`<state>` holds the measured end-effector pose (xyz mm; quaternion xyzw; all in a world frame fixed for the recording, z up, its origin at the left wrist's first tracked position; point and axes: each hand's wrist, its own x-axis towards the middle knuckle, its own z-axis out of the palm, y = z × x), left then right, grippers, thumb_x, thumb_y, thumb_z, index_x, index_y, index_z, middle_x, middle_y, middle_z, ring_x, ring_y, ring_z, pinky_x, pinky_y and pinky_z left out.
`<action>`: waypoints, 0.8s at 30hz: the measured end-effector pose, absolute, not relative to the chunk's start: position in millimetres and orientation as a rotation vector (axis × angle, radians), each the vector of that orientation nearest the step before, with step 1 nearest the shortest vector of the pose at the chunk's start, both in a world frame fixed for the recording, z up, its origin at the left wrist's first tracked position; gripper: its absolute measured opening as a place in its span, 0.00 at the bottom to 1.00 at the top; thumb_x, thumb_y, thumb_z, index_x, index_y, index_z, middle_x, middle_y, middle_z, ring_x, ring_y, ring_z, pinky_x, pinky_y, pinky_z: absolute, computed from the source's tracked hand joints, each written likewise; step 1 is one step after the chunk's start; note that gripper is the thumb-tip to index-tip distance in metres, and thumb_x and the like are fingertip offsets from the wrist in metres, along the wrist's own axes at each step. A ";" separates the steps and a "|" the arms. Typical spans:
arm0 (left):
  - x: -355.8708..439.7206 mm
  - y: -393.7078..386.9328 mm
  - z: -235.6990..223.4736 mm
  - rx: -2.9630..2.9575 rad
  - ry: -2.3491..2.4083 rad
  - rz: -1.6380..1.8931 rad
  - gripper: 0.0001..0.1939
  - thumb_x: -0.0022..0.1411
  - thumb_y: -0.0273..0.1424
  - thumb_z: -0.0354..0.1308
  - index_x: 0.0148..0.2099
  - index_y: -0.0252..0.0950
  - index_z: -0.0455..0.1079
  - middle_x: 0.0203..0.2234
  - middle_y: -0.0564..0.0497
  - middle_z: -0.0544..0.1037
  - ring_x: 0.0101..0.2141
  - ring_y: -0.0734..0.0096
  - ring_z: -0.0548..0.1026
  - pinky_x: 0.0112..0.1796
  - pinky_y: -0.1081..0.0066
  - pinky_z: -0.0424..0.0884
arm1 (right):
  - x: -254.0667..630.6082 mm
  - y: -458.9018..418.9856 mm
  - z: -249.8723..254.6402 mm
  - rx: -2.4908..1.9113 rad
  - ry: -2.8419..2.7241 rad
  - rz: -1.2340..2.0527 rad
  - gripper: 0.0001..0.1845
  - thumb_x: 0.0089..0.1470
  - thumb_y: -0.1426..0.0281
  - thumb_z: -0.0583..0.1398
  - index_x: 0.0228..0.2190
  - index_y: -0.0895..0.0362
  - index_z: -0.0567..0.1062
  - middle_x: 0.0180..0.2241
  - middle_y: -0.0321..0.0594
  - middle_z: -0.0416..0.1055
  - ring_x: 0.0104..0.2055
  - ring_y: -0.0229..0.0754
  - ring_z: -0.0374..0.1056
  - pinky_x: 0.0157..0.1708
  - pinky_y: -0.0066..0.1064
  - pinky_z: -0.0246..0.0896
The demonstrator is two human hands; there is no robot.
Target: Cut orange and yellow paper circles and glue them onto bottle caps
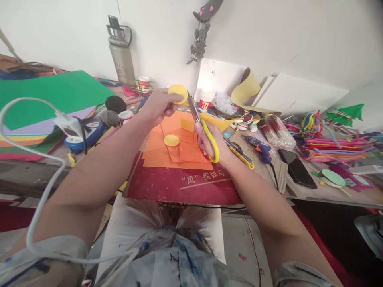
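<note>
Between the thumb and fingers of my left hand [163, 107] is a yellow paper circle [177, 92], raised above the work surface. My right hand [211, 139] grips a pair of scissors [213, 141] by yellow handles. Their blades point up and away, with the tips beside the circle's right edge; whether they touch the paper I cannot tell. Below lie sheets of orange paper [152, 153], stacked on a dark red cardboard board [158, 181]. A second yellow circle [171, 140] rests on the orange sheets. A strip of yellow paper [220, 121] lies behind my right hand.
To the right are a utility knife [239, 153], a blue glue gun [261, 148], a black phone [297, 167] and pipe cleaners [338, 147]. A bottle [121, 56] and paper cups [206, 99] stand near the wall. A white cable [44, 199] crosses the left side.
</note>
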<state>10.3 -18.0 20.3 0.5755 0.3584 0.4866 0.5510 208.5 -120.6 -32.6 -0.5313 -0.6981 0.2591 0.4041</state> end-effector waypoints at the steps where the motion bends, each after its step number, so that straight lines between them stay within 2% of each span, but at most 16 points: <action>1: 10.9 -17.8 19.6 1.365 0.850 1.157 0.11 0.58 0.27 0.73 0.30 0.36 0.73 0.16 0.56 0.69 0.17 0.82 0.60 0.20 0.75 0.52 | 208.1 -121.1 -32.2 -1.353 -1.755 0.667 0.36 0.70 0.33 0.53 0.36 0.52 0.73 0.26 0.36 0.65 0.30 0.41 0.66 0.30 0.35 0.62; 6: 14.6 -19.1 18.5 1.332 0.842 1.209 0.10 0.59 0.24 0.72 0.32 0.34 0.73 0.19 0.54 0.73 0.18 0.83 0.64 0.20 0.77 0.54 | 210.8 -116.3 -36.5 -1.392 -1.759 0.673 0.36 0.70 0.32 0.51 0.37 0.51 0.73 0.23 0.34 0.64 0.27 0.42 0.66 0.28 0.35 0.63; 9: 15.9 -19.8 18.0 1.321 0.844 1.217 0.10 0.58 0.22 0.73 0.33 0.34 0.73 0.21 0.54 0.75 0.19 0.83 0.66 0.21 0.77 0.56 | 214.9 -107.7 -41.2 -1.487 -1.863 0.548 0.32 0.73 0.38 0.53 0.34 0.52 0.72 0.23 0.35 0.67 0.28 0.43 0.67 0.31 0.35 0.63; 12: 14.7 -18.7 15.4 1.369 0.845 1.189 0.10 0.59 0.23 0.73 0.33 0.34 0.73 0.20 0.54 0.75 0.19 0.83 0.66 0.22 0.77 0.57 | 217.4 -100.3 -43.1 -1.647 -1.991 0.334 0.22 0.73 0.49 0.61 0.35 0.54 0.77 0.30 0.41 0.77 0.35 0.46 0.74 0.37 0.36 0.64; 14: 12.9 -17.2 13.4 1.400 0.837 1.173 0.10 0.58 0.23 0.74 0.33 0.34 0.73 0.20 0.55 0.74 0.19 0.83 0.65 0.22 0.77 0.57 | 217.6 -97.9 -42.8 -1.763 -2.037 0.211 0.16 0.71 0.55 0.65 0.42 0.56 0.82 0.39 0.47 0.83 0.42 0.51 0.78 0.41 0.36 0.65; 16: 11.3 -15.4 11.5 1.410 0.832 1.163 0.11 0.57 0.24 0.75 0.35 0.34 0.74 0.21 0.55 0.75 0.18 0.84 0.65 0.21 0.77 0.56 | 217.0 -97.3 -41.9 -1.870 -2.064 0.167 0.18 0.70 0.56 0.66 0.50 0.57 0.83 0.47 0.53 0.85 0.49 0.55 0.80 0.44 0.36 0.66; 18: 10.5 -13.0 9.5 1.390 0.846 1.152 0.11 0.59 0.27 0.75 0.37 0.35 0.74 0.22 0.55 0.77 0.18 0.83 0.66 0.21 0.78 0.56 | 216.0 -97.5 -40.7 -1.970 -2.097 0.162 0.22 0.71 0.54 0.65 0.56 0.57 0.83 0.50 0.57 0.85 0.53 0.59 0.81 0.45 0.38 0.66; 21: 10.3 -7.3 5.1 1.337 0.881 1.169 0.11 0.61 0.32 0.75 0.38 0.34 0.76 0.25 0.52 0.79 0.21 0.81 0.70 0.22 0.79 0.60 | 214.3 -96.8 -39.4 -2.079 -2.137 0.143 0.25 0.72 0.52 0.65 0.58 0.57 0.83 0.52 0.59 0.84 0.54 0.62 0.81 0.45 0.39 0.66; 24: 8.8 -0.7 0.1 1.351 0.888 1.163 0.12 0.59 0.31 0.76 0.34 0.34 0.76 0.25 0.52 0.79 0.24 0.81 0.71 0.24 0.80 0.63 | 213.2 -93.9 -39.3 -2.122 -2.138 0.127 0.26 0.71 0.55 0.65 0.61 0.57 0.81 0.54 0.61 0.82 0.57 0.64 0.80 0.48 0.40 0.66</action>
